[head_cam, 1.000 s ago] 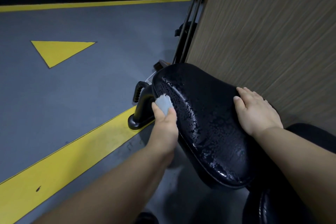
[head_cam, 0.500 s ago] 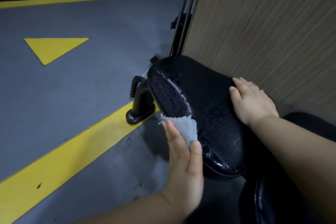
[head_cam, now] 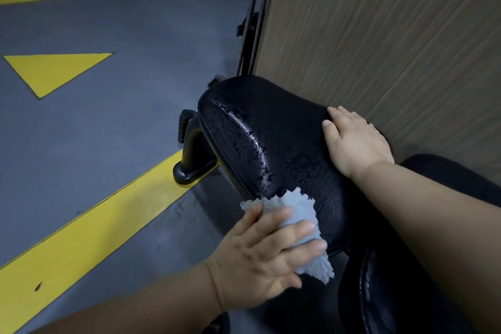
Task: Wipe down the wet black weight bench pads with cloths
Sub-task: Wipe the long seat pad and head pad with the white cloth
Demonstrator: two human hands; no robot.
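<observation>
My left hand [head_cam: 265, 260], fingers spread flat, presses the cloth [head_cam: 295, 214] on the near-left edge of the pad [head_cam: 271, 144] w/ right hand [head_cam: 355, 141] flat on its far side, so the cloth, ungripped & half overhanging, may slip to the floor [head_cam: 108, 144], leaving beads up top.

The black pad [head_cam: 271, 144] is sitting tilted, glistening with beaded water across its top and left side. A crumpled pale-blue cloth [head_cam: 296, 213] is lying against its near edge, just beside a second pad [head_cam: 379, 295].
</observation>
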